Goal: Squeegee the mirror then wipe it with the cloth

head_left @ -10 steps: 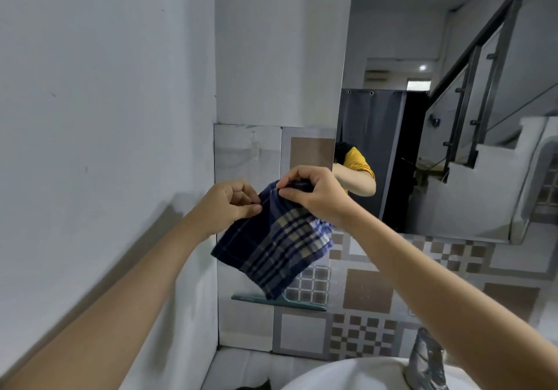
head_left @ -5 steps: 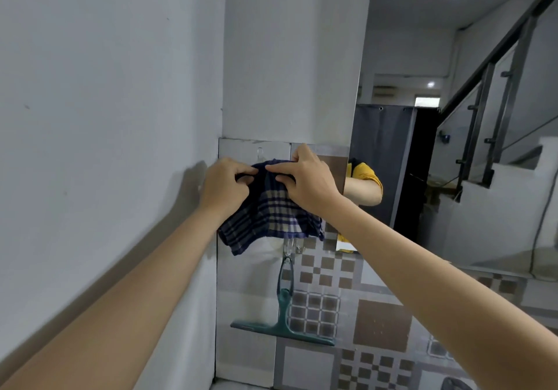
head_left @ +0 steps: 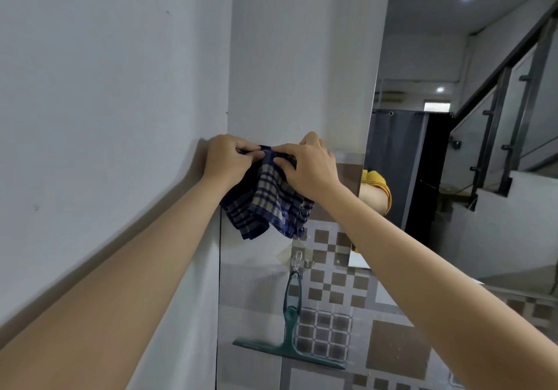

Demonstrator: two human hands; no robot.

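The soft woven blue-and-beige checked cloth [head_left: 268,199] looks matt and slightly rumpled, while the frameless rectangular glass mirror [head_left: 453,178] is smooth and highly glossy. The green plastic squeegee [head_left: 290,341] has a dull sheen and hangs from a small shiny metal hook [head_left: 297,259]. The patterned brown-and-grey ceramic wall tiles [head_left: 326,287] appear smooth and glazed; the painted white wall [head_left: 105,88] is matt.

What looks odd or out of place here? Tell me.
Nothing stands out. Both hands, left and right, hold the checked cloth bunched against the wall tiles beside the mirror. The green squeegee hangs straight from its hook below. No spills or damage show.
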